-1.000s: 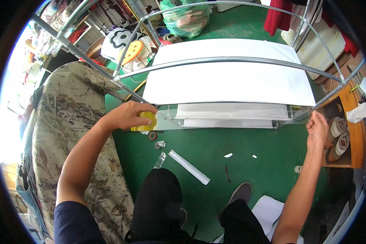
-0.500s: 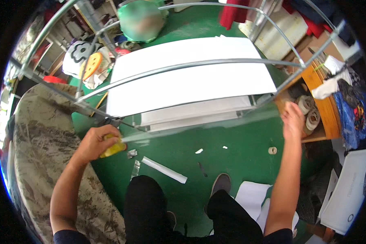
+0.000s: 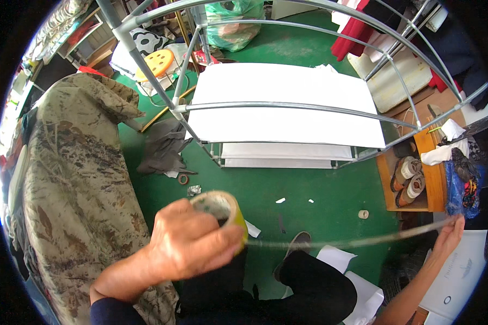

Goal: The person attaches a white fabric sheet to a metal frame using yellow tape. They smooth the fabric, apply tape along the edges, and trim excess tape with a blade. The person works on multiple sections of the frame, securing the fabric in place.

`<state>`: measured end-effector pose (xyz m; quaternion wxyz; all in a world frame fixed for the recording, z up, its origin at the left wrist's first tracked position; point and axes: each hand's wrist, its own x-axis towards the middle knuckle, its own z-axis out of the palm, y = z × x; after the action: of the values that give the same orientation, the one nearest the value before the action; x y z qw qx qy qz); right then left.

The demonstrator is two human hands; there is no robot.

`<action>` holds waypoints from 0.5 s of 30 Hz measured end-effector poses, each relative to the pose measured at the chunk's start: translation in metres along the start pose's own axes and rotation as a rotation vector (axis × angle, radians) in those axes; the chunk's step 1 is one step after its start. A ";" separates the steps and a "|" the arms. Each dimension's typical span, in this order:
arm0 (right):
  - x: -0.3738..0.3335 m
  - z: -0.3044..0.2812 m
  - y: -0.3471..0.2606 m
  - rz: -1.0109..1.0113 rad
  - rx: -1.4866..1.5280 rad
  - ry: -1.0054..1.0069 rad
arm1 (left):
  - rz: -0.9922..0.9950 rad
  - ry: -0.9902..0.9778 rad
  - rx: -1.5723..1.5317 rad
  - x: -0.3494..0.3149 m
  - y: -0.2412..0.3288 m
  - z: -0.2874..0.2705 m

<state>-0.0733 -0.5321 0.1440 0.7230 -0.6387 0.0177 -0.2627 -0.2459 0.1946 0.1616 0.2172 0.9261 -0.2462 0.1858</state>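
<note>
My left hand (image 3: 183, 241) is closed around a roll of tape (image 3: 235, 212) with a pale cardboard core and yellowish outer windings, held up close to me. From the roll a clear strip of tape (image 3: 363, 239) runs taut to the right, above my legs. Its far end is pinched between the fingertips of my right hand (image 3: 451, 234), out at the right. Beyond both hands stands a rack of grey metal tubes (image 3: 303, 108). White sheeting (image 3: 287, 86) covers its upper level, and more white sheeting shows on the level beneath. Neither hand touches the rack.
A camouflage-patterned cover (image 3: 76, 189) drapes something bulky at left. Shoes sit in a wooden cabinet (image 3: 436, 184) at right, near a white box (image 3: 461, 281). On the green floor lie paper scraps, a small tape roll (image 3: 363, 214), a brown ring (image 3: 183, 179) and dark cloth (image 3: 162, 146).
The strip, earlier stretched along the rack's near lower edge, now spans closer to me. My left hand has come up and inward with the roll; my right hand has moved outward and nearer.
</note>
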 end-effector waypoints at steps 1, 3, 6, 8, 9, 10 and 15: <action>-0.007 0.009 -0.010 -0.012 -0.034 0.088 | 0.014 0.000 -0.060 -0.001 0.005 -0.008; -0.023 0.028 -0.040 -0.052 -0.108 0.264 | 0.047 0.059 -0.083 -0.005 0.016 -0.017; -0.021 -0.011 -0.092 -0.110 -0.068 0.040 | 0.203 0.180 -0.048 -0.008 0.027 -0.033; -0.039 0.006 -0.106 -0.171 -0.081 0.079 | 0.253 0.226 -0.022 0.001 0.036 -0.043; -0.044 0.016 -0.117 -0.204 -0.085 0.090 | 0.251 0.312 0.017 -0.015 0.042 -0.040; -0.049 0.025 -0.123 -0.221 -0.072 0.092 | 0.242 0.392 0.068 -0.020 0.049 -0.044; -0.072 0.071 -0.147 -0.290 -0.071 0.097 | 0.279 0.777 -0.013 0.000 0.062 -0.051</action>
<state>-0.1622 -0.4452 0.2719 0.6526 -0.6464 -0.0308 -0.3941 -0.2911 0.1714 0.2236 0.2725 0.7435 -0.2701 0.5478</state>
